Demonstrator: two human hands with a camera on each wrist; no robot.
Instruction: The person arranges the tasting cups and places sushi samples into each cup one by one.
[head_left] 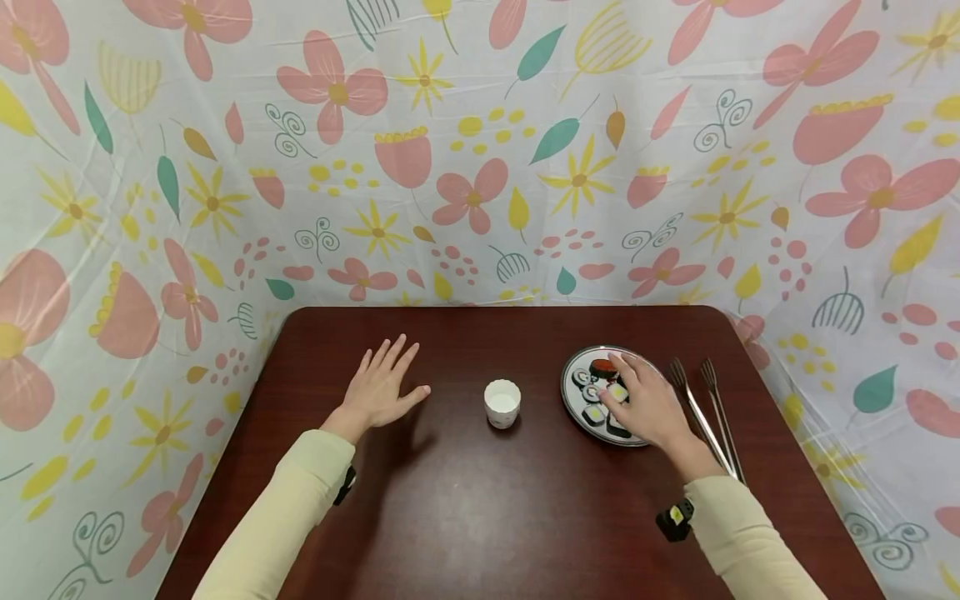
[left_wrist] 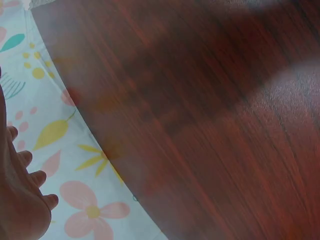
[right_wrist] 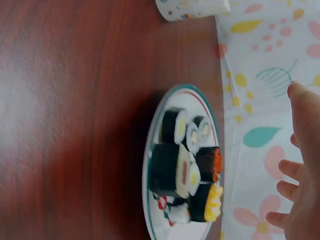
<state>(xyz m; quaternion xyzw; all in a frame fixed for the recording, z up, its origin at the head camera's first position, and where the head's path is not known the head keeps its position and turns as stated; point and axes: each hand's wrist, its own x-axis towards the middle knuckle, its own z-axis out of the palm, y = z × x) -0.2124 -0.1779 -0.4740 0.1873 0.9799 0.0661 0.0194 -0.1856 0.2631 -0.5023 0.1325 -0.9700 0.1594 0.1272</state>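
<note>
A round white plate [head_left: 567, 407] with a dark rim line carries several sushi pieces [head_left: 595, 414], among them seaweed rolls and one with an orange-red top. Over its right part is my right hand [head_left: 651, 408], fingers spread and relaxed, holding nothing. In the right wrist view this hand [right_wrist: 305, 175] is beyond the plate [right_wrist: 148, 200], apart from the sushi [right_wrist: 167, 170]. My left hand [head_left: 378, 390] hovers above the left of the table with fingers stretched and thumb out, also holding nothing. Its fingers show at the edge of the left wrist view [left_wrist: 39, 179].
A small white cup [head_left: 502, 406] stands mid-table between the hands. Two metal forks [head_left: 712, 412] lie right of the plate, partly behind the right wrist. The dark brown table [head_left: 450, 508] meets a flower-printed cloth [head_left: 480, 167] at the back and sides.
</note>
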